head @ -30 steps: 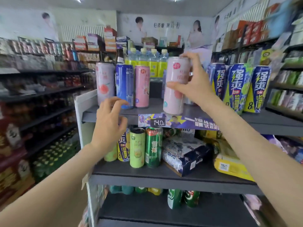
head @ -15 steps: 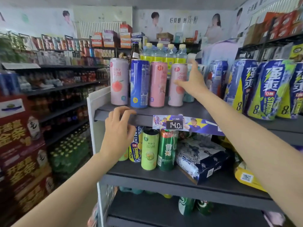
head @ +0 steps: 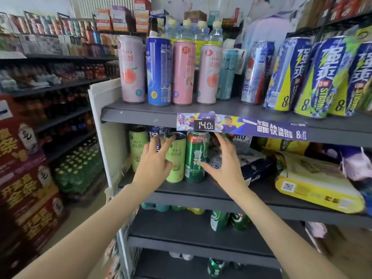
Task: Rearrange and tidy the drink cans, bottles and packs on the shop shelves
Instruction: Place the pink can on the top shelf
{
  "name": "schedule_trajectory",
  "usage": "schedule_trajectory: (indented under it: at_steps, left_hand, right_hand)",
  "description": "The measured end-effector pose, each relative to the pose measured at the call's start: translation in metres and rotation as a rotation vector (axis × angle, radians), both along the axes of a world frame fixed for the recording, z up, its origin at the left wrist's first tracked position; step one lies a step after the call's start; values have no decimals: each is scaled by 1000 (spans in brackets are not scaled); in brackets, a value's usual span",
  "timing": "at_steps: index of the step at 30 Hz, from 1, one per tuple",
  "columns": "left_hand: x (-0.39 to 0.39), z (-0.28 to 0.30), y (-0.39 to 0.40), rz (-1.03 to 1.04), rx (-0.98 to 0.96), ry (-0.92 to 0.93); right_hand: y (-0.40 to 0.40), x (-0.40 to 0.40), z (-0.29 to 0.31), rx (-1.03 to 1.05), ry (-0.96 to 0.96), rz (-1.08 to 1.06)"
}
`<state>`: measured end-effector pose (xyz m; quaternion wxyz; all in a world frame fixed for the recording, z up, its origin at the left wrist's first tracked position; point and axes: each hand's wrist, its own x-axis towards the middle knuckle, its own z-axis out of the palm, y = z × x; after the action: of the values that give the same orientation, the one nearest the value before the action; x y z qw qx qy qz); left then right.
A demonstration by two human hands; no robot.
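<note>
Green RIO can [head: 175, 158]; price tag [head: 203, 125] "14.0".

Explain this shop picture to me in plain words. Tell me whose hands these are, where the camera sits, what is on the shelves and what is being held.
No machine is at work here: a person wears a wide-angle camera on the head, so you look down their arms at a grey shop shelf. On top stand tall cans: three pink cans and a blue can among them, with blue-and-yellow cans to the right. One shelf down, the left hand reaches with spread fingers in front of a light green can, and the right hand is open beside a dark green can. Neither hand plainly grips anything. A yellow pack lies further right, under a price tag reading 14.0.
</note>
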<state>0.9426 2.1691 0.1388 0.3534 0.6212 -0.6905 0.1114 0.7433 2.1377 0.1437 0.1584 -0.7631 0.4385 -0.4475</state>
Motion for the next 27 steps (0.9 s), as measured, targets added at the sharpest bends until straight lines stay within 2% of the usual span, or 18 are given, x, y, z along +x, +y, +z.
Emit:
schedule_trajectory:
  at_steps: [3,5,9,12,14,16,18,20,23,27]
  left_hand:
    - [-4,-2,3,-2,63,16]
    - [-5,-3,6,2,92,29]
    - [-3,1,6,-4,145,8]
    - [-2,2,6,-3,170,-19]
    - [-3,1,9,3,133,-10]
    - [-7,-6,16,-32,6,6]
    - [-17,-21,28,-122,-124,30]
    - [-35,-44,45,-242,-144,15]
    - [-66,-85,59,-397,-36,-108]
    - [-93,-129,56,-410,172,-160]
  right_hand:
    - [-18,25,-2,17,-4,-4]
    - [-20,36,-6,2,-81,11]
    - [-4,43,-13,-115,-243,-59]
    - [14,39,-17,-186,-297,-67]
    - [29,27,-20,-166,-310,-39]
    - [50,6,-21,-142,-321,7]
    - [74,-20,-23,-118,-314,59]
    - [95,-47,-25,-88,-266,82]
    - [118,-82,-37,21,-162,50]
    - [132,-119,-86,207,-124,-128]
